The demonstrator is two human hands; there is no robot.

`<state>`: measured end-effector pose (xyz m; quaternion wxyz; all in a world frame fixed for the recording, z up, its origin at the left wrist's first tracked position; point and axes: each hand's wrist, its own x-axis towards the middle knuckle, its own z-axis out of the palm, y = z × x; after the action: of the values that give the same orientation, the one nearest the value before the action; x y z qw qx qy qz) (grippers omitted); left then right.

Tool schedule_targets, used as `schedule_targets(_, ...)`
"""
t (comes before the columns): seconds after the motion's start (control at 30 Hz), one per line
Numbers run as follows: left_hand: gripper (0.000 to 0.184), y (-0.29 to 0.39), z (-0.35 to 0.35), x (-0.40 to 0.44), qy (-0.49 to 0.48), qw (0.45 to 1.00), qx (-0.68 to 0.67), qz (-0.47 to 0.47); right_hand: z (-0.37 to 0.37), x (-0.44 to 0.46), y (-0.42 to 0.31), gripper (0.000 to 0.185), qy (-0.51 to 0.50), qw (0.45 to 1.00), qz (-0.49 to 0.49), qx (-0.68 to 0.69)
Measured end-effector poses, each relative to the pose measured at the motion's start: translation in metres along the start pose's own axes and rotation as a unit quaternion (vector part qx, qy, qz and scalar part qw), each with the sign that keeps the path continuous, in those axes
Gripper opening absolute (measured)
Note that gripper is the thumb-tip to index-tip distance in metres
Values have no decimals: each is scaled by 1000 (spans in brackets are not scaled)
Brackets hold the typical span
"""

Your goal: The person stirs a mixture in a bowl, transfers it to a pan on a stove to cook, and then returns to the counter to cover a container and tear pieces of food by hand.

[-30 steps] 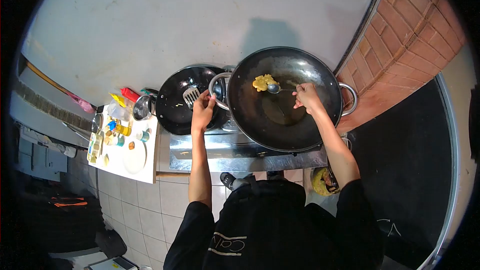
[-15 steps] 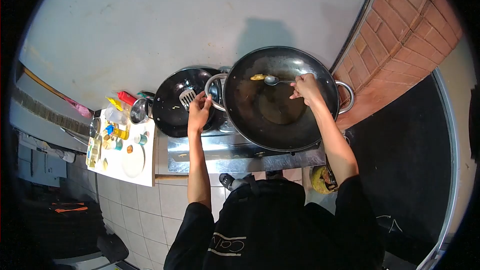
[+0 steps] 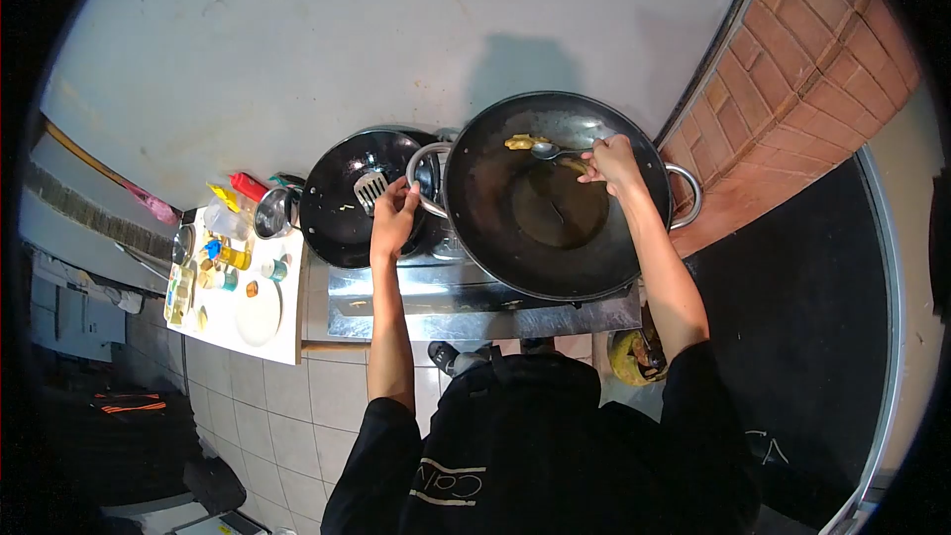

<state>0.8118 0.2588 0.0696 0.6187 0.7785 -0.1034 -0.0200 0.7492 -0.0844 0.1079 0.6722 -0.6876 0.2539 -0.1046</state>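
Note:
The large dark wok (image 3: 515, 248) has a pool of oil at its bottom. My right hand (image 3: 611, 164) is closed on a metal spoon (image 3: 545, 151) over the wok. The spoon's bowl touches a lump of yellow food (image 3: 523, 142) on the upper side of the wok. My left hand (image 3: 394, 216) has its fingers closed at the wok's left loop handle (image 3: 428, 206). Just left of that hand, a slotted spatula (image 3: 371, 190) lies in the smaller black wok (image 3: 332, 223). A few small bits of food are in the smaller wok.
Left of the stove (image 3: 475, 325), a white table (image 3: 287, 337) bears a plate (image 3: 259, 315), a metal bowl (image 3: 272, 214), a red bottle (image 3: 248, 185) and several jars. A brick wall (image 3: 783, 89) stands at the right, and a yellow bin (image 3: 626, 362) below the stove.
The spoon has shifted within the large wok, and the yellow food looks folded and narrower than a second ago. My left hand stays at the handle.

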Motion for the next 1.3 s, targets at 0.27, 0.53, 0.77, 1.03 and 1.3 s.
schedule_targets(0.27, 48, 3, 0, -1, -3, 1000, -1, -10, -3, -2, 11, 21, 8, 1000, 17, -6)
schedule_targets(0.53, 50, -2, -1, 4, 5, 1000, 16, -4, -19, -12, 33, 27, 21, 994, 22, -102)
schedule_targets(0.77, 49, -1, -1, 2, -1, 1000, 12, -7, -46, -15, 20, 29, -9, 988, 13, -155)
schedule_targets(1.03, 50, 2, 0, 1, -6, 1000, 11, -10, -13, 10, 43, 21, -7, 990, 27, -140)
schedule_targets(1.3, 51, 4, -2, -1, -22, 999, 35, -22, -14, -9, 28, 24, -33, 901, 14, -432)
